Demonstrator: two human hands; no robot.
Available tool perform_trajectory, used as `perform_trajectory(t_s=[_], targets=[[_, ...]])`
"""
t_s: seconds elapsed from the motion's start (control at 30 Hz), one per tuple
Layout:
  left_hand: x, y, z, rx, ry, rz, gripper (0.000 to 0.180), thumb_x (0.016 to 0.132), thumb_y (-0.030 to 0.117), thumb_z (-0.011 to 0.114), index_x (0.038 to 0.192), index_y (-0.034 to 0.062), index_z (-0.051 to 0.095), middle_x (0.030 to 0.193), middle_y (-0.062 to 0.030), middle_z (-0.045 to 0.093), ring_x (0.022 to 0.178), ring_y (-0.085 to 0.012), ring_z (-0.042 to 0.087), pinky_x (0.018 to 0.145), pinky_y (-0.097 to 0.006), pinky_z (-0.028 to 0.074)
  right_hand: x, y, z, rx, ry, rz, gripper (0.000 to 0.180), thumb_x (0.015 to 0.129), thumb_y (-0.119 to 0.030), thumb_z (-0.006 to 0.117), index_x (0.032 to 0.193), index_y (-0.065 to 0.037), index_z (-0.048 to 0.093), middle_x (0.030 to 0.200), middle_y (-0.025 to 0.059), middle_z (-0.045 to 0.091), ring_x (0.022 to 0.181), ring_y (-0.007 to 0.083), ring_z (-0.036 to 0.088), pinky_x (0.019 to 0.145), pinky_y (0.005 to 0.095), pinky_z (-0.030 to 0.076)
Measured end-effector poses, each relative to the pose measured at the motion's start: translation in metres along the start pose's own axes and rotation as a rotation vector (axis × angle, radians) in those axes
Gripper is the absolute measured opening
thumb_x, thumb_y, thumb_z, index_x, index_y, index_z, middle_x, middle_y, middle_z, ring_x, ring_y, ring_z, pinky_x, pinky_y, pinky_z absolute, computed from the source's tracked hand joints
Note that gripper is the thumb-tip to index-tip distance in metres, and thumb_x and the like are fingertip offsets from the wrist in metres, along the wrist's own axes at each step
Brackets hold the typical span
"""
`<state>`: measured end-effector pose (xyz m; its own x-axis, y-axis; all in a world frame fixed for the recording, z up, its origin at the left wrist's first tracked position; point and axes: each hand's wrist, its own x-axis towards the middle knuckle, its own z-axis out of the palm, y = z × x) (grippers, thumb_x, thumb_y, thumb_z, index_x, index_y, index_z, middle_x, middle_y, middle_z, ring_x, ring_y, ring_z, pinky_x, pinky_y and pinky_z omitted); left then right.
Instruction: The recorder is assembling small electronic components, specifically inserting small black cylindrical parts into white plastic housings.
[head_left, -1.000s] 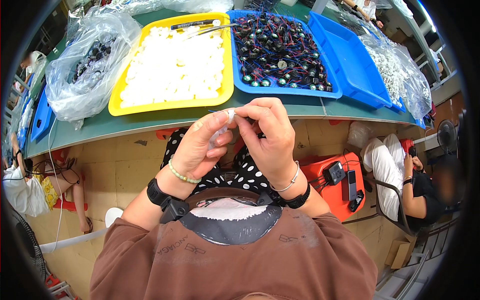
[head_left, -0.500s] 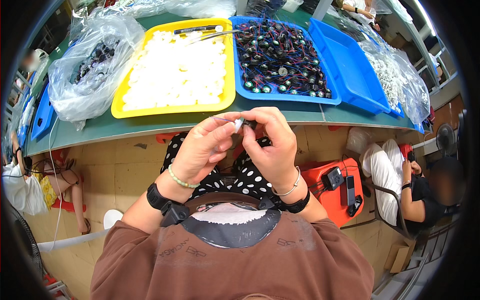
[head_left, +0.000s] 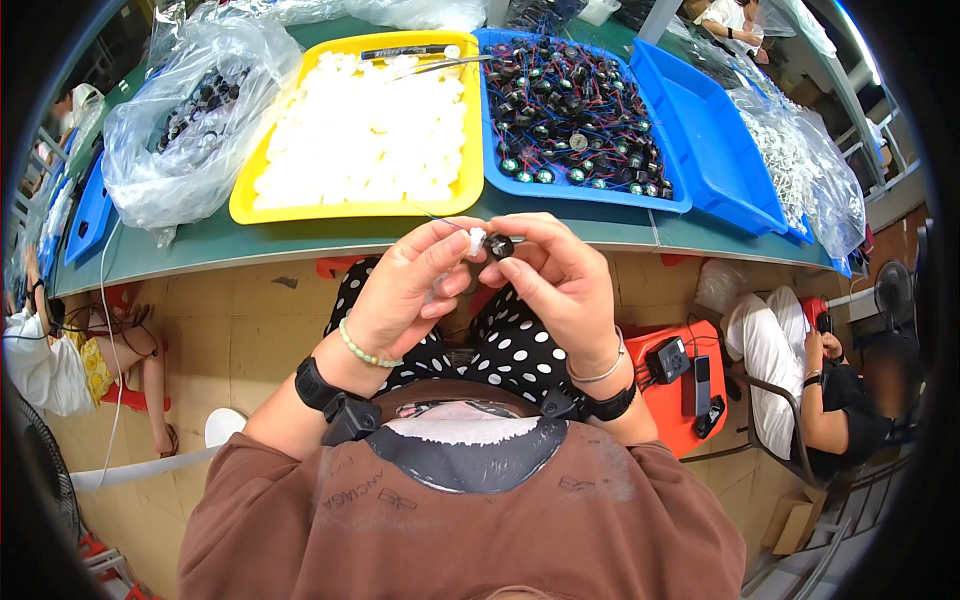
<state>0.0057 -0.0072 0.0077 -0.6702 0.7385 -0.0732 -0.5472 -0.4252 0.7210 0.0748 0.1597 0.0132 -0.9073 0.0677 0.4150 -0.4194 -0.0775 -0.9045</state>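
Observation:
In front of the bench edge, my left hand point(head_left: 415, 285) pinches a small white plastic piece point(head_left: 476, 240) between thumb and forefinger. A thin dark wire sticks out from it toward the upper left. My right hand point(head_left: 565, 280) grips a small black round part point(head_left: 499, 247) by its fingertips, its round end showing. White piece and black part are close together; whether they are joined I cannot tell. Beyond my hands lie a yellow tray point(head_left: 240, 200) heaped with white plastic pieces and a blue tray point(head_left: 600, 197) full of black round parts with red and blue wires.
Tweezers point(head_left: 440, 66) and a black marker point(head_left: 405, 52) rest on the yellow tray. Right of the full trays stands another blue tray point(head_left: 715, 160), near a bag of white pieces point(head_left: 790, 160). A clear bag point(head_left: 150, 190) sits left. A red stool point(head_left: 690, 400) holds small devices; co-workers sit both sides.
The black part has turned, so its round end now shows. My right hand has shifted slightly right and its fingers have spread a little. The whole view has shifted slightly.

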Motion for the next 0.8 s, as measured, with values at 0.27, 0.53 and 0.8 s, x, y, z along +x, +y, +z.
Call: perform_trajectory(t_s=[0.27,0.53,0.8], targets=[[0.001,0.0,0.001,-0.038,-0.065,-0.013,0.026,0.092,0.027,0.058,0.105,0.0046,0.058,0.089,0.0024,0.056,0.061,0.0004,0.04,0.043,-0.01,0.029,-0.002,0.007,0.005,0.018,0.087,0.038,0.028,0.087,0.006,0.057,0.115,0.006,0.055,0.11,0.0081,0.056,0.096,0.0122,0.06,0.083,0.0227,0.049],[0.001,-0.003,-0.004,-0.088,-0.034,-0.035,0.023,0.091,0.026,0.061,0.102,0.0057,0.06,0.087,0.0047,0.054,0.063,-0.0001,0.04,0.045,-0.011,0.031,-0.001,0.009,0.01,-0.026,0.124,-0.004,0.028,0.086,0.007,0.058,0.114,0.005,0.056,0.111,0.0091,0.058,0.098,0.0129,0.06,0.084,0.0226,0.049],[-0.002,0.003,0.004,0.153,0.086,0.009,0.024,0.089,0.019,0.064,0.108,0.0046,0.063,0.08,0.0045,0.059,0.059,0.0004,0.044,0.044,-0.011,0.031,-0.004,0.011,0.01,-0.068,0.217,-0.031,0.03,0.08,0.003,0.069,0.108,0.003,0.059,0.096,0.0072,0.066,0.09,0.0129,0.064,0.076,0.0228,0.052]])
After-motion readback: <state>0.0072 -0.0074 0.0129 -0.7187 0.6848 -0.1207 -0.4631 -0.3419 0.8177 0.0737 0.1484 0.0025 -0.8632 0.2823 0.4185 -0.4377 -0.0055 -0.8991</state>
